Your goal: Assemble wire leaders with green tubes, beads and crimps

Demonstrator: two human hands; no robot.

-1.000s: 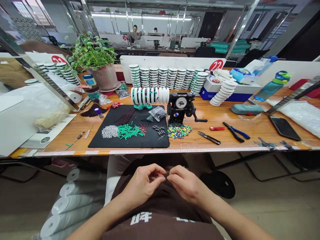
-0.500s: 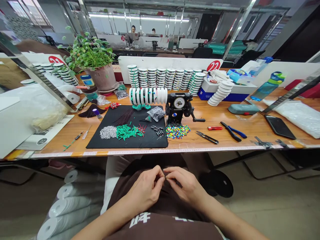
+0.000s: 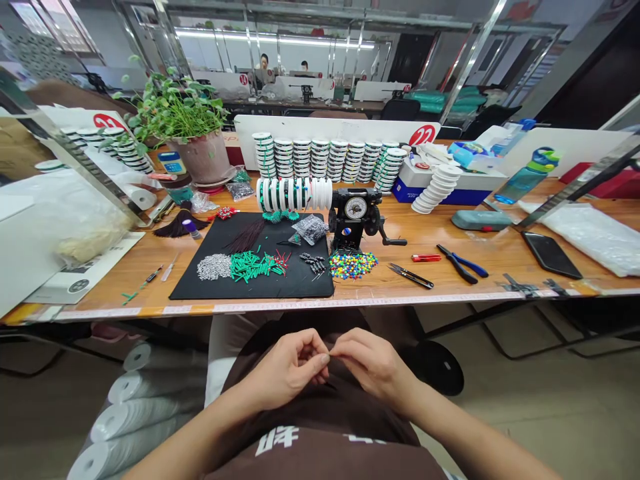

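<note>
Over the brown apron (image 3: 310, 433), my left hand (image 3: 295, 367) and my right hand (image 3: 373, 365) meet at the fingertips in a pinch. Whatever lies between them is too small to make out. Beyond them, on the table, a black mat (image 3: 210, 233) carries silver beads (image 3: 214, 267), green tubes (image 3: 253, 266), red pieces (image 3: 281, 262) and dark brown threads (image 3: 247, 236). Beside it lie multicoloured beads (image 3: 353, 265). A black hand-crank winder (image 3: 356, 217) holds a row of white spools (image 3: 294, 194).
Thread snips (image 3: 411, 275), a red cutter (image 3: 425, 257), blue-handled pliers (image 3: 463, 263) and a phone (image 3: 551, 255) lie to the right. Stacked spools (image 3: 320, 159) stand behind. A potted plant (image 3: 200, 157) is at the left. White rolls (image 3: 123, 413) are on the floor. Two people sit far off.
My left fingers have curled in more, and my right hand is turned slightly, its fingers closer together. The whole view has shifted slightly.
</note>
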